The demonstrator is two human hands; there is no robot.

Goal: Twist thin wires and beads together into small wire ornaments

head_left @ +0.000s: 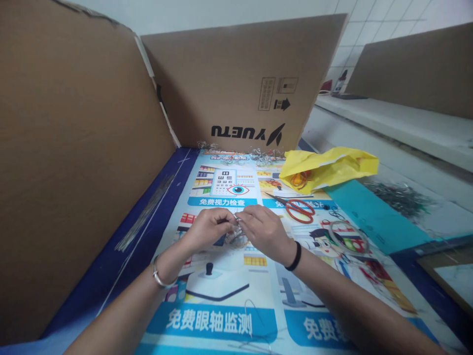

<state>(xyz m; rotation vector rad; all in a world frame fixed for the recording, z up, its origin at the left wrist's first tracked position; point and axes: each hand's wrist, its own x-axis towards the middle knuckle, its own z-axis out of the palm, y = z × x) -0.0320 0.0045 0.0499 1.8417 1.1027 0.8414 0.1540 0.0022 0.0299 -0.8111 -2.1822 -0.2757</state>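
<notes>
Head view: left hand (210,228) and right hand (264,231) curled shut, fingertips meeting on a thin silvery wire piece (236,218), just left of the red-handled steel scissors (300,209); kept low over the blue-covered bench (111,276), probably for steadiness in fine work.

Site is presenting as a small handwork workshop. Cardboard screens (236,84) are walling off a bench (121,266), a poster (221,325) is covering it, and scissors (299,209), wire bundles (144,214) and a yellow bag (332,165) are lying there. Left hand (210,227) and right hand (264,231) are pinching a wire piece (236,219).
</notes>
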